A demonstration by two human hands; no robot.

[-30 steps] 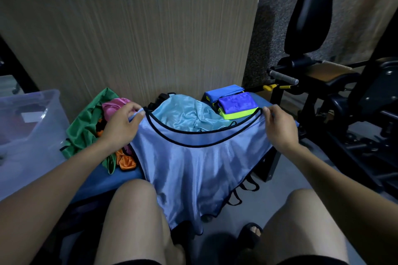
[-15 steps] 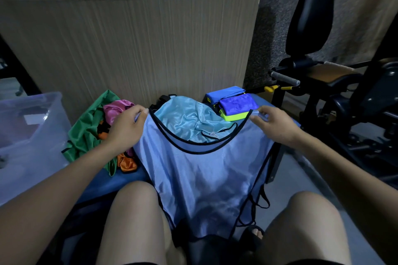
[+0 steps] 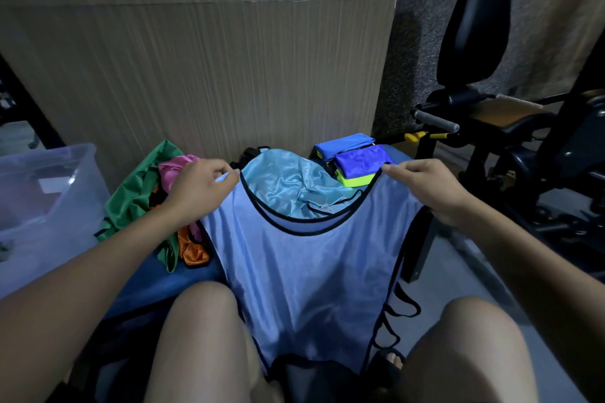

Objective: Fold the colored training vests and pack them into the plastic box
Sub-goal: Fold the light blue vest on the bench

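The left hand (image 3: pixel 196 193) is pinching the left shoulder strap of the light blue vest (image 3: pixel 307 278), thumb and curled fingers closed on the cloth at its top corner. The right hand (image 3: pixel 429 190) is pinching the right shoulder strap the same way, its fingertips closed on the very edge of the fabric. Both hands are holding the vest stretched between them, so the black-trimmed neckline is sagging in a curve between the two grips and the body of the vest is hanging down from the fingers, draping between the person's knees.

The fabric looks thin and slippery, so it may be sliding out of the right fingertips, which seem to be gripping only a narrow bit of strap; a loss of hold there would be dropping that side and spoiling the alignment. The loose black side loops (image 3: pixel 393 314) are dangling below the right hand and could be catching on a knee or getting trapped inside the fold. If the two straps are not brought together evenly, the fold is likely coming out crooked.

Just beyond the neckline, between the two hands, a shiny turquoise vest (image 3: pixel 288 183) is lying crumpled. Beyond the right fingertips a small stack of folded vests (image 3: pixel 353 157) is sitting. Behind and under the left hand a heap of unfolded vests (image 3: pixel 137 196), green, pink and orange, is waiting. The plastic box (image 3: pixel 45 193) is standing well off to the left of the left hand, and its contents cannot be made out.
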